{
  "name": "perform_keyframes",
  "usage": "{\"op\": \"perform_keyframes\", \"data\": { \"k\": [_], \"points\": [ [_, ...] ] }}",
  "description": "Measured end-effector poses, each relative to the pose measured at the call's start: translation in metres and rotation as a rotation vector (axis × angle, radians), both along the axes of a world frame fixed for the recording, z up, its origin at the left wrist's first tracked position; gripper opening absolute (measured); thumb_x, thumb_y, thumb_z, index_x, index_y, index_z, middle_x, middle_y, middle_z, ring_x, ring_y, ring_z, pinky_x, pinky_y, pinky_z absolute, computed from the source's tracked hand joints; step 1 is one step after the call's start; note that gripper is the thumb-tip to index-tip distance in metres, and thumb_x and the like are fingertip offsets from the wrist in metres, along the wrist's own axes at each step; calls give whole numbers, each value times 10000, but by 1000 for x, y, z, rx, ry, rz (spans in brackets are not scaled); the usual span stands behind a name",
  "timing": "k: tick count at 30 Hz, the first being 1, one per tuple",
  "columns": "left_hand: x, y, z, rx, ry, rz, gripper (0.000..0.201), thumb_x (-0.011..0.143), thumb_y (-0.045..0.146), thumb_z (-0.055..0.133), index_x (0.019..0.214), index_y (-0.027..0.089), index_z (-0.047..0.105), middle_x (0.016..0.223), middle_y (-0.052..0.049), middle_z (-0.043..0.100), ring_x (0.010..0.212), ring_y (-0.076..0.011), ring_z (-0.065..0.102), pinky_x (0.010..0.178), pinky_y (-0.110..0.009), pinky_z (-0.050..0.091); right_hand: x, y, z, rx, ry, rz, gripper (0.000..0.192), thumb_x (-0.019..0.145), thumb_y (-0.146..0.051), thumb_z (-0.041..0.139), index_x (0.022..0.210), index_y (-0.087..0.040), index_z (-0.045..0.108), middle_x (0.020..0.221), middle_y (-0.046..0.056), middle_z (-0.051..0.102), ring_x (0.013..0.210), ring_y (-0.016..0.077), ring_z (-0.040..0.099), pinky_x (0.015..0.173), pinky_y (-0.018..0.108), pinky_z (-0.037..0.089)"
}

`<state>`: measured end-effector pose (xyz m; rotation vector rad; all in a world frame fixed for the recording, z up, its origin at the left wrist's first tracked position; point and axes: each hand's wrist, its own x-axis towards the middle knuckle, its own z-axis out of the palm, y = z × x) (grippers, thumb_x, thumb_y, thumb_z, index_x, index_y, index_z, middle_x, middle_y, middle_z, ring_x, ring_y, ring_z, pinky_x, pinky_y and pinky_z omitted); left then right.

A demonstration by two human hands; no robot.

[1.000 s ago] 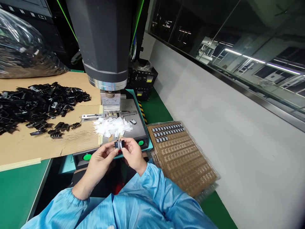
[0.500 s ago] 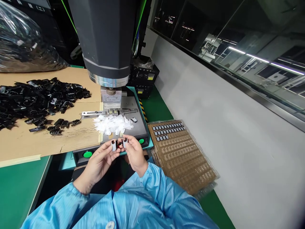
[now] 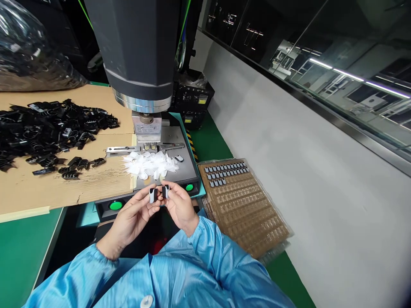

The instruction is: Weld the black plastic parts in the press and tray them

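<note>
Between the fingertips of my left hand (image 3: 133, 218) is a small black-and-grey plastic part (image 3: 152, 195). My right hand (image 3: 181, 209) pinches a similar black-and-grey plastic part (image 3: 166, 191) right beside it. Both parts are held up in front of the machine's near edge, close together, their dark sides facing each other. Just beyond my fingers lies a heap of thin white pieces (image 3: 149, 164) on the metal machine plate (image 3: 184, 172). One more grey-and-black part (image 3: 179, 158) rests at the right side of that heap.
A large black press head (image 3: 135, 47) hangs over a metal fixture (image 3: 149, 146). Black plastic parts (image 3: 48, 132) are piled on cardboard (image 3: 105, 184) at left. Green buttons (image 3: 116, 205) flank my hands. At right, a clear tray (image 3: 247, 205) holds rows of finished-looking grey parts (image 3: 226, 169).
Both parts have turned slightly in my fingers, so more of their black sides shows. My hands stay nearly in place; the view has shifted a little.
</note>
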<state>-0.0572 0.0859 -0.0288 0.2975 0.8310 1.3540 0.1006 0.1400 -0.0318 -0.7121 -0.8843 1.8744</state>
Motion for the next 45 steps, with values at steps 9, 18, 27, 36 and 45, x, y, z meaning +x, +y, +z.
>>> {"op": "perform_keyframes", "data": {
  "k": [9,18,27,36,45],
  "points": [
    [-1,0,-1,-1,-19,-15,439,864,260,887,1287,250,771,1265,-92,776,983,-209,790,834,-282,691,0,0,-1,3,12,10,369,945,-413,784,1269,-240,753,1144,84,790,876,204,695,852,408,630],
    [-1,-1,1,11,-15,-29,419,891,324,875,1279,241,741,1211,-92,761,928,-206,778,839,-327,700,3,-2,-3,219,-216,-37,426,992,-404,741,1388,-258,677,1275,88,775,1067,232,749,988,428,635],
    [4,-1,-7,39,68,-29,340,865,402,912,1067,208,719,984,-40,694,841,-170,691,678,-280,664,12,-10,6,949,-858,-242,442,1003,-153,647,1429,-268,663,1315,60,786,1212,251,696,1098,451,585],
    [8,-3,-13,54,184,-31,395,863,447,917,1118,215,724,1031,-31,664,859,-150,635,664,-264,656,13,-7,-1,1141,-976,-238,403,1033,-170,612,1428,-243,651,1273,80,787,1163,276,685,1019,471,594],
    [8,-3,-16,70,249,-28,419,861,474,921,1120,216,715,1032,-21,638,865,-139,634,643,-235,627,14,-7,-1,1156,-1034,-219,397,1040,-175,607,1429,-241,648,1270,91,782,1170,278,677,1017,471,568]
  ]
}}
